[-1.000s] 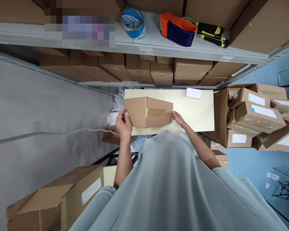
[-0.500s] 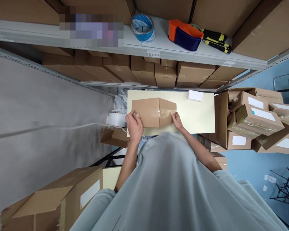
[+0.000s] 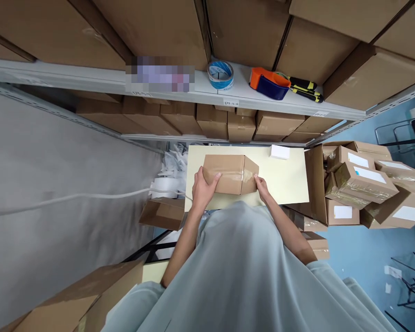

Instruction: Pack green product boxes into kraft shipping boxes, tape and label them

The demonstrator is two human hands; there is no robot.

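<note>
A small brown cardboard box (image 3: 232,173), taped along its seam, rests on a pale yellow table (image 3: 286,177). My left hand (image 3: 203,190) grips its left end, fingers wrapped over the near top edge. My right hand (image 3: 262,186) presses against its right near corner, fingers closed on the side. A small white pad (image 3: 280,151) lies at the table's far edge, apart from both hands.
A grey shelf (image 3: 90,82) above holds a blue tape roll (image 3: 220,74), an orange tape dispenser (image 3: 269,83) and yellow-black cutters (image 3: 305,89). Labelled parcels (image 3: 363,180) fill a big carton to the right. An open carton (image 3: 162,213) and a white roll (image 3: 166,186) sit left of the table.
The box has turned and shifted right on the table. My left hand slid from the box's left edge onto its top. My head tilted up, showing more of the shelves.
</note>
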